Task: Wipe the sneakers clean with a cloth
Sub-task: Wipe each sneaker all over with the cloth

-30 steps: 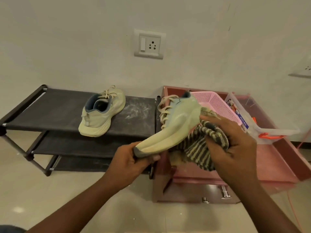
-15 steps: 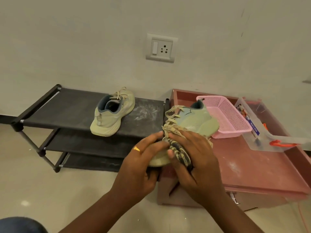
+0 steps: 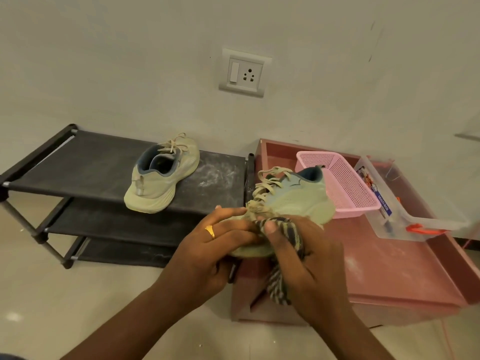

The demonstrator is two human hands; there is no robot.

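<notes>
Sneaker steadied at toe by left hand, grip wrapped around it; striped cloth pinched in right hand for rubbing.

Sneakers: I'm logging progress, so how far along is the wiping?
Done: nothing clearly. In hand: the left hand grips the toe of one sneaker while the right hand presses the striped cloth onto it. Left: the second sneaker sits untouched on the dusty shoe rack.
</notes>
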